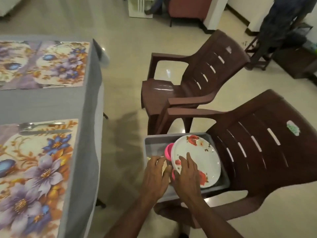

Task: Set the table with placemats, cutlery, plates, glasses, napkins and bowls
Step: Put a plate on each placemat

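While reaching into the grey tub (151, 143) on the near brown chair (267, 152): right hand (187, 170) flat-fingered on the tilted floral plate (202, 157), left hand (155, 174) beside it, fingers curled at the plate's rim, grip unclear.

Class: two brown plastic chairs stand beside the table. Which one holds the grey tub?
The nearer chair: the grey tub sits on its seat; the farther chair's seat is bare.
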